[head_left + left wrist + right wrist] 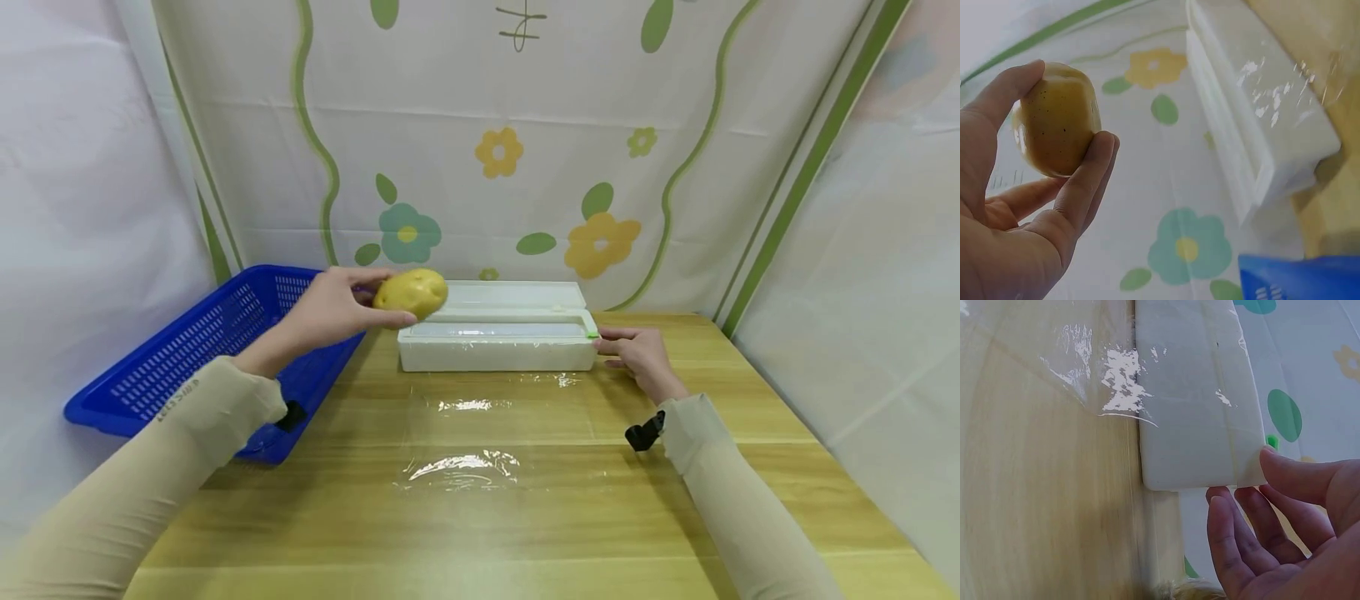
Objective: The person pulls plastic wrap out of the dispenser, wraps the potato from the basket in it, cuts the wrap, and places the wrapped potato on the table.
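Note:
My left hand (326,310) holds a yellow potato (412,293) up in the air, thumb on one side and fingers on the other. The left wrist view shows the potato (1060,119) with small dark specks. Ahead stands a white cling film dispenser (495,354) with its lid (510,293) raised at the back. Clear cling film (480,433) runs from it toward me over the table. My right hand (637,354) grips the dispenser's right end; in the right wrist view the thumb rests by a small green slider (1272,442) and bent fingertips meet the end face.
A blue plastic basket (172,358) with slotted walls stands at the left, partly behind my left forearm. The wooden table (750,467) meets a flowered white cloth (465,200) at the back, with white cloth at both sides.

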A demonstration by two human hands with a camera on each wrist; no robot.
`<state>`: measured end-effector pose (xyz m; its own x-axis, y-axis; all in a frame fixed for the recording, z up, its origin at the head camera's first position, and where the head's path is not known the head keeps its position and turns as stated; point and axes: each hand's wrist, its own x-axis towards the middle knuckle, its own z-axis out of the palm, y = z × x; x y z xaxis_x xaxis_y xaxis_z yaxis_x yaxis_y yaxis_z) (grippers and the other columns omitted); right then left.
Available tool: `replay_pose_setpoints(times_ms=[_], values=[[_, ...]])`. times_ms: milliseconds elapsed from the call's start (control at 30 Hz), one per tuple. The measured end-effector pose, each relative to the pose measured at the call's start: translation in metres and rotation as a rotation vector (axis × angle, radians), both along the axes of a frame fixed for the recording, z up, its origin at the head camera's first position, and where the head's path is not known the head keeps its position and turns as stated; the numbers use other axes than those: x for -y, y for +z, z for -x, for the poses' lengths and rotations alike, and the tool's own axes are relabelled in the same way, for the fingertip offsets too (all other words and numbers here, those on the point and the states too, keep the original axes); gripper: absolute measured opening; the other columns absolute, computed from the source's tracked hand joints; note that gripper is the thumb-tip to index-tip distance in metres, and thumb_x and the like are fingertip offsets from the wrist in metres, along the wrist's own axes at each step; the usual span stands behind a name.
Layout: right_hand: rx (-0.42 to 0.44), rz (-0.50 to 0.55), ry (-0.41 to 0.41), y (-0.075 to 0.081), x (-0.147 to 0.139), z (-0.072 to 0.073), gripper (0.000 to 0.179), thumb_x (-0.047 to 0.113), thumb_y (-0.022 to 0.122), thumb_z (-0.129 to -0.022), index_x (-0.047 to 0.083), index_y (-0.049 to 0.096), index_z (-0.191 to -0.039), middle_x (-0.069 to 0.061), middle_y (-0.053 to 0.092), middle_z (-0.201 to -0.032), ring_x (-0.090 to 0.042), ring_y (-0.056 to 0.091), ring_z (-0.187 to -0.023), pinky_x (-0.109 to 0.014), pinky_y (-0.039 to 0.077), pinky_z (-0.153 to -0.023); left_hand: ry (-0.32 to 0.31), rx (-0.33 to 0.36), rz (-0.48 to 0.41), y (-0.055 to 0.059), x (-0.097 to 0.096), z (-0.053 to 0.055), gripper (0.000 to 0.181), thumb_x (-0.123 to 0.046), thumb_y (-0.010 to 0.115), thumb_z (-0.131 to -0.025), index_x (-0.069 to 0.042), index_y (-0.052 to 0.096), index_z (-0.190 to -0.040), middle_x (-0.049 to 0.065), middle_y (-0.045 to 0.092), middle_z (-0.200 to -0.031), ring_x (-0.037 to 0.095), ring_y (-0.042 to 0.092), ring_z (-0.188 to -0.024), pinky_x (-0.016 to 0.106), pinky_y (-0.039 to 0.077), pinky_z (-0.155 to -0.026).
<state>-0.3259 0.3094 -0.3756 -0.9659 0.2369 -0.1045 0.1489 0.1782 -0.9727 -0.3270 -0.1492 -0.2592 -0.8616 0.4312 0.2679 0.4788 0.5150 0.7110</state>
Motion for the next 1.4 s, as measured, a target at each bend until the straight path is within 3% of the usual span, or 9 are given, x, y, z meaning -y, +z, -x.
replay_pose_setpoints(times_ms=[200, 367, 500, 667, 800, 933, 1167, 1400], values=[[-0.002, -0.005, 0.002, 0.000, -0.001, 0.002, 0.046, 0.007, 0.073, -0.090, -0.002, 0.060, -0.132, -0.019, 0.057, -0.133, -0.038, 0.056, -0.116, -0.050, 0.046, -0.096, -0.076, 0.044, 0.002, -0.031, -0.028, -0.016, 0.074, -0.049, 0.089, -0.067, -0.014, 0.066, -0.128, 0.003, 0.067, -0.108, 0.019, 0.068, -0.089, 0.034, 0.056, -0.068], [-0.002, -0.003, -0.004, 0.001, 0.000, 0.005, 0.043, 0.008, 0.072, -0.091, -0.001, 0.060, -0.131, -0.018, 0.058, -0.132, -0.034, 0.059, -0.114, -0.050, 0.046, -0.096, -0.175, 0.064, 0.018, -0.069, -0.052, -0.029, 0.066, -0.044, 0.090, -0.067, -0.012, 0.068, -0.121, -0.002, 0.069, -0.099, 0.015, 0.067, -0.084, 0.032, 0.056, -0.069], [-0.028, -0.081, 0.022, 0.005, 0.000, 0.012, 0.041, 0.008, 0.072, -0.090, -0.003, 0.062, -0.129, -0.021, 0.058, -0.130, -0.037, 0.060, -0.112, -0.052, 0.047, -0.094, -0.256, 0.052, 0.035, -0.097, -0.066, -0.036, 0.065, -0.046, 0.089, -0.068, -0.012, 0.069, -0.119, -0.007, 0.069, -0.096, 0.011, 0.065, -0.084, 0.029, 0.055, -0.071], [-0.064, -0.173, 0.068, 0.008, -0.001, 0.021, 0.039, 0.008, 0.074, -0.089, -0.004, 0.065, -0.124, -0.023, 0.063, -0.121, -0.041, 0.061, -0.108, -0.054, 0.049, -0.090, -0.337, 0.081, 0.045, -0.118, -0.075, -0.042, 0.062, -0.046, 0.088, -0.070, -0.015, 0.069, -0.120, -0.010, 0.068, -0.096, 0.011, 0.064, -0.086, 0.029, 0.055, -0.071], [-0.040, -0.150, 0.096, 0.009, -0.003, 0.023, 0.039, 0.008, 0.075, -0.088, -0.005, 0.065, -0.123, -0.019, 0.067, -0.114, -0.040, 0.062, -0.107, -0.052, 0.050, -0.088, -0.379, 0.129, 0.093, -0.130, -0.079, -0.047, 0.070, -0.048, 0.087, -0.069, -0.014, 0.066, -0.126, -0.012, 0.067, -0.097, 0.010, 0.064, -0.085, 0.028, 0.054, -0.072], [-0.043, -0.164, 0.113, 0.010, -0.004, 0.021, 0.038, 0.008, 0.075, -0.087, -0.004, 0.066, -0.122, -0.018, 0.068, -0.112, -0.040, 0.062, -0.106, -0.052, 0.051, -0.087, -0.414, 0.124, 0.101, -0.137, -0.083, -0.050, 0.064, -0.047, 0.088, -0.069, -0.017, 0.068, -0.122, -0.013, 0.066, -0.094, 0.011, 0.064, -0.084, 0.028, 0.053, -0.072], [-0.121, -0.384, 0.138, 0.008, -0.010, 0.014, 0.035, 0.014, 0.071, -0.092, -0.002, 0.067, -0.122, -0.021, 0.066, -0.115, -0.036, 0.066, -0.099, -0.049, 0.054, -0.080, -0.482, 0.113, 0.076, -0.140, -0.093, -0.051, 0.048, -0.041, 0.088, -0.072, -0.022, 0.067, -0.111, -0.012, 0.067, -0.093, 0.011, 0.063, -0.086, 0.028, 0.053, -0.074], [-0.165, -0.413, 0.140, 0.000, -0.014, 0.013, 0.034, 0.016, 0.073, -0.091, -0.001, 0.069, -0.121, -0.019, 0.069, -0.111, -0.032, 0.068, -0.092, -0.048, 0.055, -0.076, -0.464, 0.094, 0.115, -0.143, -0.097, -0.050, 0.059, -0.043, 0.088, -0.071, -0.017, 0.067, -0.120, -0.014, 0.065, -0.096, 0.009, 0.062, -0.088, 0.026, 0.051, -0.076]])
